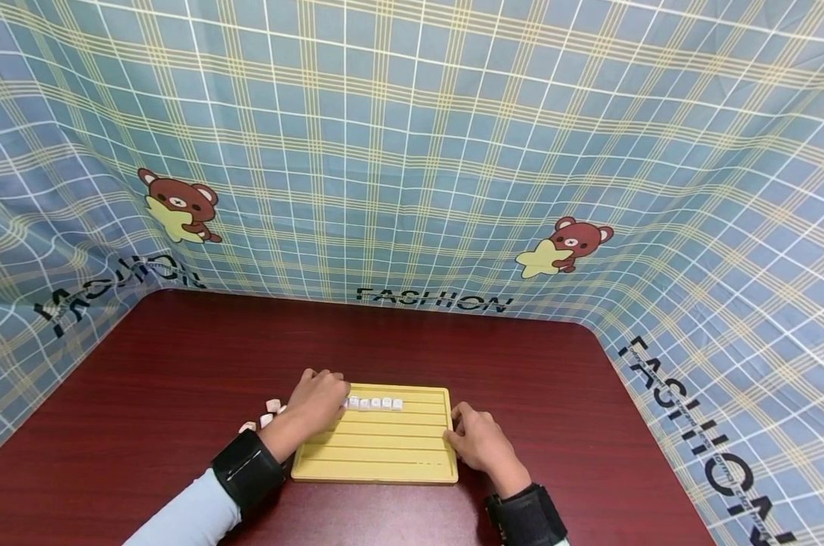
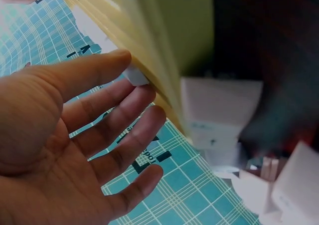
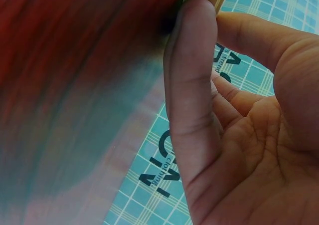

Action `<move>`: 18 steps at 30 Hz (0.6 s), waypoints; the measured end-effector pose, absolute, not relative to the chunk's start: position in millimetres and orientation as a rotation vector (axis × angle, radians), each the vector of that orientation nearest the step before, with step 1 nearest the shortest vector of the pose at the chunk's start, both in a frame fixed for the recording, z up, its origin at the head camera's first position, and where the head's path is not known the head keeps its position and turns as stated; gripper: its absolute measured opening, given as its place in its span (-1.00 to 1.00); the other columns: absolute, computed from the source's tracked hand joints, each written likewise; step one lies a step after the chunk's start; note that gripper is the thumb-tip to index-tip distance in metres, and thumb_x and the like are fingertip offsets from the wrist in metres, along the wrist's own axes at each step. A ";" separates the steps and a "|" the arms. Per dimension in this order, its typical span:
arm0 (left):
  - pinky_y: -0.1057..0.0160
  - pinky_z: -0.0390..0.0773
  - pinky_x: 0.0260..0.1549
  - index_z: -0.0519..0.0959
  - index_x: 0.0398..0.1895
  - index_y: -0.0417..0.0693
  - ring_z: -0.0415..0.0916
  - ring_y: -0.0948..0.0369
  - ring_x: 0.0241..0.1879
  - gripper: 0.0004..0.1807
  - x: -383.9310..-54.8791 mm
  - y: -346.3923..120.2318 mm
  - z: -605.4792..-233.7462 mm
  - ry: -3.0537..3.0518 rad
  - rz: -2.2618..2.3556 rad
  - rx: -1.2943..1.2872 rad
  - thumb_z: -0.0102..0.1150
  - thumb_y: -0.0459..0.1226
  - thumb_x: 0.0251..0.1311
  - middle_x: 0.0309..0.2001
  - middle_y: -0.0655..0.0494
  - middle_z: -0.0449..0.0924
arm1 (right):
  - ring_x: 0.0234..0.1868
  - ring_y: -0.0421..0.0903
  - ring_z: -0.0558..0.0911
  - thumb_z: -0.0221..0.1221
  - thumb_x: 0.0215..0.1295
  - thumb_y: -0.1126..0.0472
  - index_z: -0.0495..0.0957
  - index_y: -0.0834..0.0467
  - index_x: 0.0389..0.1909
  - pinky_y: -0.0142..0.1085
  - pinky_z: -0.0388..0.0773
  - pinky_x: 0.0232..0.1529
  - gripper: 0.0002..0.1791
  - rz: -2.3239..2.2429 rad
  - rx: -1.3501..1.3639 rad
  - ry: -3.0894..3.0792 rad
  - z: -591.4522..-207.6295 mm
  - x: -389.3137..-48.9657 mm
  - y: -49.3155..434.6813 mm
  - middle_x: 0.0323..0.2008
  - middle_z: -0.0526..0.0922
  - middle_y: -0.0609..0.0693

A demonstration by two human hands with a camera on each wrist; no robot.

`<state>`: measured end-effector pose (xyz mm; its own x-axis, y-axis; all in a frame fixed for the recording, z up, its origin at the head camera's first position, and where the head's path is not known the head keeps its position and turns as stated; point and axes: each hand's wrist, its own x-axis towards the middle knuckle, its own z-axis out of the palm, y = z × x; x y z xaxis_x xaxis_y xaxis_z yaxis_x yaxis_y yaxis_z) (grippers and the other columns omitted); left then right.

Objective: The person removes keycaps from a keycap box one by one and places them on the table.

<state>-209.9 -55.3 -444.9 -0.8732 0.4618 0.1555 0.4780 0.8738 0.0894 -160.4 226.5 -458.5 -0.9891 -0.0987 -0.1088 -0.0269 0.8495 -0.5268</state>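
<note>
Basically, worktop (image 1: 521,356) carries yellow tray (image 1: 378,453), near middle. Right hand (image 1: 483,440) pinches its right edge, fingers narrow; best kept steady. Left hand (image 1: 316,403) pinches white tile (image 2: 136,77) by tile row's (image 1: 376,404) left end; probably square it gently, neighbours undisturbed.

Two hands (image 1: 319,402), two wristbands (image 1: 248,472), one tray (image 1: 378,455), one table (image 1: 521,364), perhaps ten white cubes (image 1: 375,403)

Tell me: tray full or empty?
The tray is partly filled: white cubes line up near its far edge; visible nearer rows are bare.
</note>
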 end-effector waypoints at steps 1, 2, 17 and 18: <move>-0.09 0.45 -0.09 0.67 -0.48 -0.05 0.56 0.04 -0.31 -0.93 -210.2 -55.3 -445.2 -2.918 -0.186 -0.734 0.41 -0.33 0.03 -0.42 0.08 0.58 | -0.57 -0.23 0.52 0.25 0.30 0.19 0.47 0.21 -0.03 -0.34 0.43 -0.52 -0.70 -0.823 -0.101 2.894 -458.4 -160.5 226.5 -0.45 0.60 -0.02; -0.09 0.45 -0.09 0.67 -0.48 -0.05 0.57 0.04 -0.31 -0.94 -210.4 -55.3 -445.3 -2.923 -0.184 -0.733 0.40 -0.34 0.04 -0.42 0.08 0.58 | -0.57 -0.23 0.52 0.25 0.30 0.19 0.47 0.22 -0.03 -0.34 0.43 -0.52 -0.70 -0.826 -0.102 2.893 -458.4 -160.5 226.4 -0.45 0.60 -0.02; -0.06 0.45 -0.14 0.65 -0.55 -0.04 0.55 0.06 -0.36 -0.89 -212.1 -53.3 -447.6 -2.919 -0.176 -0.723 0.35 -0.39 0.05 -0.47 0.10 0.53 | -0.59 -0.23 0.52 0.25 0.30 0.19 0.47 0.22 -0.03 -0.34 0.43 -0.55 -0.70 -0.823 -0.101 2.898 -458.0 -160.6 226.5 -0.46 0.59 -0.02; -0.06 0.45 -0.14 0.65 -0.54 -0.04 0.55 0.06 -0.36 -0.90 -211.6 -53.2 -447.6 -2.918 -0.178 -0.723 0.35 -0.39 0.04 -0.47 0.10 0.53 | -0.59 -0.23 0.52 0.25 0.30 0.19 0.47 0.22 -0.03 -0.34 0.43 -0.55 -0.70 -0.821 -0.104 2.899 -458.2 -160.6 226.5 -0.46 0.59 -0.02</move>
<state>-211.6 -53.2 -447.6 -0.8768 0.4554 0.1542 0.4708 0.8783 0.0832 -160.6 226.5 -458.2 -0.9896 -0.1008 -0.1027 -0.0319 0.8498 -0.5261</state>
